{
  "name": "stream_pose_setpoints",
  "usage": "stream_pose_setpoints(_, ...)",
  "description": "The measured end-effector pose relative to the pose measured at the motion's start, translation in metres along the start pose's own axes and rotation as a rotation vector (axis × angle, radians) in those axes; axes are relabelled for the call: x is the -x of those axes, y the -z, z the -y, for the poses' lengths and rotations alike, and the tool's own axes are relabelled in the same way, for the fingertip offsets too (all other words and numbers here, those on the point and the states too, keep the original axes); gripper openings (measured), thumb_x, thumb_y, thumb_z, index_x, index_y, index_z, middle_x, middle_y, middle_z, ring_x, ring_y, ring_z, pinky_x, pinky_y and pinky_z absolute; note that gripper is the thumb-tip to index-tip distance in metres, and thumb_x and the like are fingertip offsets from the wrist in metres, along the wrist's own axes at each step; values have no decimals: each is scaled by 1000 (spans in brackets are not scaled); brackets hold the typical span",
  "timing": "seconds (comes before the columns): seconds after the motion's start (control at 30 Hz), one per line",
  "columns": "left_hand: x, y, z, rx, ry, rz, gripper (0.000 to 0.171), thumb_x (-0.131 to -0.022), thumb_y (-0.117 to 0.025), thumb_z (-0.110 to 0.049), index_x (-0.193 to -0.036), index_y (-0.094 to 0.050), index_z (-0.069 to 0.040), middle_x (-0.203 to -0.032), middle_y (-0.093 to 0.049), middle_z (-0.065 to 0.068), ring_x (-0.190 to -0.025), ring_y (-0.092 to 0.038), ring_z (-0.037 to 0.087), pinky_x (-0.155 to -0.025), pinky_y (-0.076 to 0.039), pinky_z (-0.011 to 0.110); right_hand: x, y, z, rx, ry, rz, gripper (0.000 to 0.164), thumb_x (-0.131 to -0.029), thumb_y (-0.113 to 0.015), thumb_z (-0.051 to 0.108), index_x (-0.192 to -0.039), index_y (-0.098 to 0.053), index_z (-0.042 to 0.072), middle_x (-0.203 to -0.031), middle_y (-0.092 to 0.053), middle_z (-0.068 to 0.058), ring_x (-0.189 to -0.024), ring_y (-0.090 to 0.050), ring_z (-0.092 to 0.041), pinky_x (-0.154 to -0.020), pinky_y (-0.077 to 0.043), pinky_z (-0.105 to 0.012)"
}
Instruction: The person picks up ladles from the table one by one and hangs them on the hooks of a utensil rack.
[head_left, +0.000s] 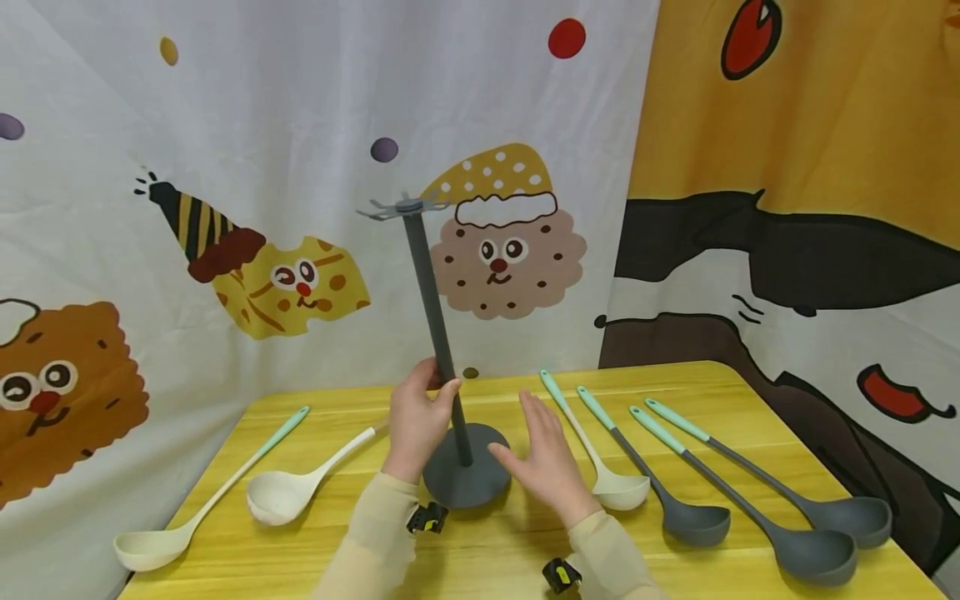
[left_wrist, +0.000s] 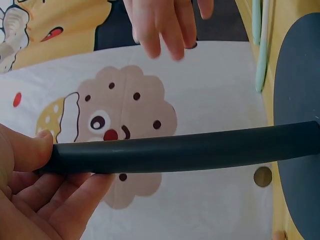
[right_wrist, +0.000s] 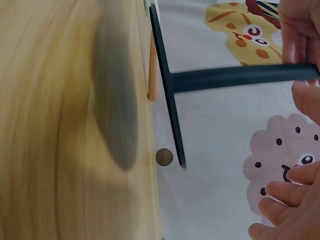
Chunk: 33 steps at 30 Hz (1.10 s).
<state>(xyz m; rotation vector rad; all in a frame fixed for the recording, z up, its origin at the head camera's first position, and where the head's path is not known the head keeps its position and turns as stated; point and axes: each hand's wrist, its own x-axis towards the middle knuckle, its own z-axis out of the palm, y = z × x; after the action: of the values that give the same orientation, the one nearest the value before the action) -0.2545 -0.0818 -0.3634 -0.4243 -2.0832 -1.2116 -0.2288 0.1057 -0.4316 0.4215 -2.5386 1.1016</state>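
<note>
My left hand grips the post of a dark grey utensil stand, thumb on one side and fingers round the other. Hooks fan out at its top, and a round base forms its foot. The stand leans to the left in the head view. Seen from the right wrist, the base hangs clear of the wooden table, its shadow below. My right hand is held to the right of the post, fingers extended, touching nothing.
On the left of the table lie a cream ladle with a mint handle and a white spoon-like utensil. To the right lie another cream ladle and three dark grey ladles. A cartoon-print curtain hangs behind.
</note>
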Motion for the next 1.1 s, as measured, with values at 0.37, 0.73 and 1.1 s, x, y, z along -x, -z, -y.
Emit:
stream_pose_setpoints(0.37, 1, -16, -18, 21, -32, 35, 14, -89, -74, -8, -101, -68, -6, -83, -70, 5, -81, -70, 25, -68, -57, 42, -5, -13, 5, -32, 44, -68, 61, -93, -71, 24, -143, -45, -1, -133, -55, -19, -121, -52, -38, -98, -44, -53)
stream_pose_setpoints(0.73, 4, -32, -21, -15, -26, 53, 19, -89, -75, -9, -105, -67, -5, -86, -71, 6, -83, -70, 25, -72, -56, 43, -11, -21, 5, -9, 82, -73, 35, -92, -71, 10, -125, -60, 5, -113, -63, -12, -97, -64, -27, -83, -54, -42)
stream_pose_setpoints(1.1, 11, -47, -15, -24, 25, 66, 21, -89, -75, -12, -107, -67, -7, -88, -71, 3, -86, -70, 23, -74, -56, 42, -11, -28, -4, 34, 68, -80, 18, -93, -69, 6, -111, -65, 8, -95, -62, -3, -82, -61, -18, -71, -52, -37)
